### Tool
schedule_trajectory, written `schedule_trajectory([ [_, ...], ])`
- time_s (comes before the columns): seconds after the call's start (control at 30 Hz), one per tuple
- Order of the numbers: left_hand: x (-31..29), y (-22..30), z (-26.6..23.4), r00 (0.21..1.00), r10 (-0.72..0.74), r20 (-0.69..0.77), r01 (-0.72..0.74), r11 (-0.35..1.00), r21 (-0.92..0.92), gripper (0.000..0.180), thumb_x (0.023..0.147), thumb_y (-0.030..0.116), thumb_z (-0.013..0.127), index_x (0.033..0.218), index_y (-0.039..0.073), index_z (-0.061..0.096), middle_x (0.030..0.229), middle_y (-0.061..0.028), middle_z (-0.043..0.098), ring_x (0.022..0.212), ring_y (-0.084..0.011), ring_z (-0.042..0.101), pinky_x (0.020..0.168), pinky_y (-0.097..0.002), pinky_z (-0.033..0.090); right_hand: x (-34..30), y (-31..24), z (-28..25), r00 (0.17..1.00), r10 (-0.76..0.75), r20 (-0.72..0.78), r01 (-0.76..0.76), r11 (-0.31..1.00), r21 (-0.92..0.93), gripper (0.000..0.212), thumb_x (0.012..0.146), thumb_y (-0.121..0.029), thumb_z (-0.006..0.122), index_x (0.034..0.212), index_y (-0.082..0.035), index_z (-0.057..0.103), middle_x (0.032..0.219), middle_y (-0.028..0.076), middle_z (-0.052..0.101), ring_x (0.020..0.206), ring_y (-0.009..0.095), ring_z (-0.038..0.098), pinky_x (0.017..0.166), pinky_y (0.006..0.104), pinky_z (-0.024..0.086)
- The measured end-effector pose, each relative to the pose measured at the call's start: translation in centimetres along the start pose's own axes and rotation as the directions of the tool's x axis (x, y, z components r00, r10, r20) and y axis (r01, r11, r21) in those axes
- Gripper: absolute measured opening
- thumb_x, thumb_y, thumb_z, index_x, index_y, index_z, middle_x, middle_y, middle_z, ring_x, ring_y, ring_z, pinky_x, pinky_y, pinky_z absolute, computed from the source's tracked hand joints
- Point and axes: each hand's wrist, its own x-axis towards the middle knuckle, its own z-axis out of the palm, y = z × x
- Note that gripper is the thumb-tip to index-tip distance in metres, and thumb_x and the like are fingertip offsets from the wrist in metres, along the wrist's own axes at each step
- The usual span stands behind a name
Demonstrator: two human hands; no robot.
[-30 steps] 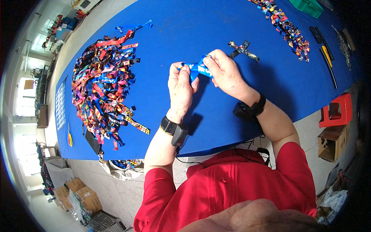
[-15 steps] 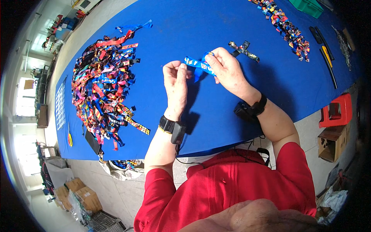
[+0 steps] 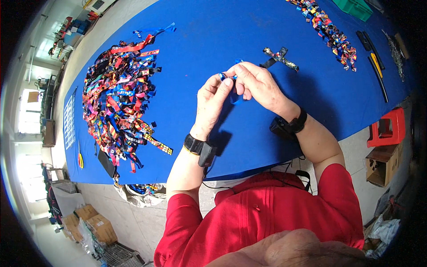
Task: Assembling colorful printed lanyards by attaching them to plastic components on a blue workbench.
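Note:
Over the middle of a blue-covered table, my left hand and my right hand meet fingertip to fingertip. Between them is a blue printed ribbon, pinched by the thumbs and fingers of both; most of it is hidden behind the fingers, and a loose part hangs below. Just beyond my right hand lies a dark patterned ribbon piece folded into a cross. To the left spreads a large heap of multicoloured printed ribbons.
A long row of small ribbon loops runs along the far right, near a green crate. Black and yellow tools lie at the right edge. Yellow-handled scissors rest at the left edge. A red stool stands beside the table.
My hands have come together, the left moving up and right toward the right. The ribbon, stretched between them before, is now bunched and mostly covered by fingers.

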Motion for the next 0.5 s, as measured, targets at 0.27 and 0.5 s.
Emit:
schedule_trajectory([
  [0.27,0.5,-0.5,-0.7,0.998,-0.035,-0.045,0.027,0.986,-0.166,0.013,0.095,0.010,0.060,0.104,0.000,0.064,0.093,-0.0060,0.068,0.075,-0.0126,0.065,0.071,-0.0253,0.054,0.3,-0.9,-0.9,0.979,-0.056,-0.197,0.049,0.998,-0.040,0.025,0.100,-0.028,0.053,0.104,-0.005,0.061,0.072,-0.003,0.056,0.063,0.003,0.051,0.051,0.0191,0.042],
  [0.5,0.5,-0.4,-0.8,0.998,-0.047,-0.039,0.040,0.988,-0.152,0.014,0.096,0.013,0.060,0.101,0.001,0.064,0.090,-0.0063,0.068,0.074,-0.0120,0.065,0.070,-0.0244,0.053,1.2,0.4,-1.6,0.994,0.039,-0.106,-0.041,0.999,-0.019,0.019,0.095,-0.023,0.062,0.097,-0.005,0.062,0.080,-0.004,0.060,0.071,0.003,0.052,0.060,0.0198,0.044],
])
